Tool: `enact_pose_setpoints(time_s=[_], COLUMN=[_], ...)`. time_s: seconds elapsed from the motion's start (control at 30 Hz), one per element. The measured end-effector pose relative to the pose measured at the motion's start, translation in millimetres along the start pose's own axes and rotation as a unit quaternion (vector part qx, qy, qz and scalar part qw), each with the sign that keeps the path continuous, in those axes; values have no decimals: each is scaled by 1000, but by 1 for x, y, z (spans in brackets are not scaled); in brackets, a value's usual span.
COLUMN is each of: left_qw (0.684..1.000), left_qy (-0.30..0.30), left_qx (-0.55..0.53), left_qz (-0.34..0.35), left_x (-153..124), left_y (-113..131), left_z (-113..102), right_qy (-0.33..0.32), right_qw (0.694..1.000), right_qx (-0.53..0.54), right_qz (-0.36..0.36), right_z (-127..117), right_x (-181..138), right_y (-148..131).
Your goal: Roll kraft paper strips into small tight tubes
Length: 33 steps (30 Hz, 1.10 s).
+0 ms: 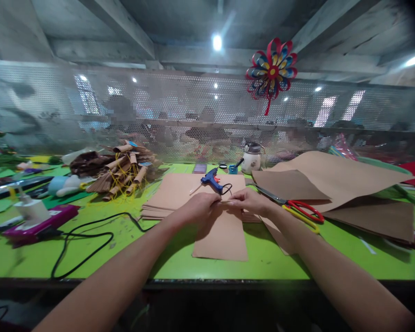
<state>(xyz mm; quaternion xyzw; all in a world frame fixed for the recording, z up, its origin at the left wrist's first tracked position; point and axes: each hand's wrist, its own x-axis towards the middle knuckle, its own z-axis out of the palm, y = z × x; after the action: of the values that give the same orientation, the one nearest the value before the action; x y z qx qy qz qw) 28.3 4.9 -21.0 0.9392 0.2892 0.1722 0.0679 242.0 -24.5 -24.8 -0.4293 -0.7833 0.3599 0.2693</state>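
Observation:
Both hands meet at the far edge of a brown paper sheet [223, 237] on the green table. My left hand [204, 205] pinches that edge, which looks folded into a narrow strip. Close beside it, my right hand [249, 201] grips the same edge with thumb and fingers. Just beyond them a blue glue gun [212, 180] lies on a stack of brown paper [171, 189], its nozzle pointing left. Scissors [299, 210] with red and yellow handles rest to the right, near my right forearm.
Bundled brown paper rolls [129, 170] with yellow string lie at left. A purple power strip [43, 226] and black cable [112, 235] are nearer. A white jar [251, 157] and blue pot [233, 169] stand behind. Large brown sheets [307, 170] cover the right. A mesh screen [180, 101] rises behind.

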Motion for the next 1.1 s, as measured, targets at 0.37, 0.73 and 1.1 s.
enact_pose_setpoints(time_s=[0.37, 0.73, 1.1], left_qw=[999, 996, 998], left_qy=[26, 3, 1], left_qx=[38, 91, 66], left_qz=[0, 12, 6], left_x=[2, 3, 3], left_y=[-11, -19, -10], left_z=[6, 12, 8], right_qy=[93, 41, 56], right_qw=[993, 995, 996], right_qx=[-57, -76, -52], right_qz=[-53, -42, -44], right_z=[2, 0, 5], right_x=[3, -3, 0], right_y=[6, -7, -6])
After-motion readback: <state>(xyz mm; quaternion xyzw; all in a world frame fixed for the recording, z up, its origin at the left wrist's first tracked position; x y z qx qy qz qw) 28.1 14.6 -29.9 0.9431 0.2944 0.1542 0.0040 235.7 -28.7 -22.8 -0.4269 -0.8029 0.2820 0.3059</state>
